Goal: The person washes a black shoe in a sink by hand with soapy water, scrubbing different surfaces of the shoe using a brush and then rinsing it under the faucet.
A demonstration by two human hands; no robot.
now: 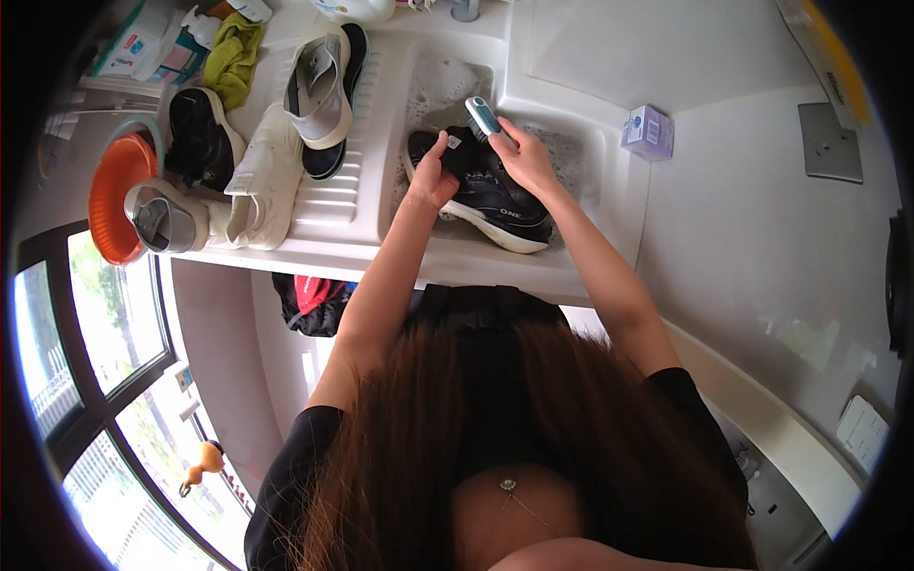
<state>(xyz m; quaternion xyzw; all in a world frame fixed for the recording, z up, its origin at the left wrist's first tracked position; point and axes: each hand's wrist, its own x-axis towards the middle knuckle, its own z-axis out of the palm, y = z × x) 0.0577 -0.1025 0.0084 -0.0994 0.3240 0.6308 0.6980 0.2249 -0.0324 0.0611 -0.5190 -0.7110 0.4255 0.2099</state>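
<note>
In the sink [624,205], a black sneaker [505,211] with a white sole rests at a slant, its toe toward the lower right. My left hand [433,179] is closed on the sneaker's upper at its left, thumb pointing up, beside black fabric with a small white label. A scrub brush [483,116] with a teal and white back is gripped in my right hand [526,160]. Its dark bristles face the black fabric; whether they touch it I cannot tell. More black shoe surface shows behind my left hand. Suds float on the water around the sneaker.
On the ribbed drainboard [328,205] at left stand white shoes [262,181], a black shoe [202,138] and grey-white insoles or shoe parts [319,86]. An orange basin [122,200] leans at the far left, near a green cloth [233,59]. A purple box [647,131] sits on the sink's right rim.
</note>
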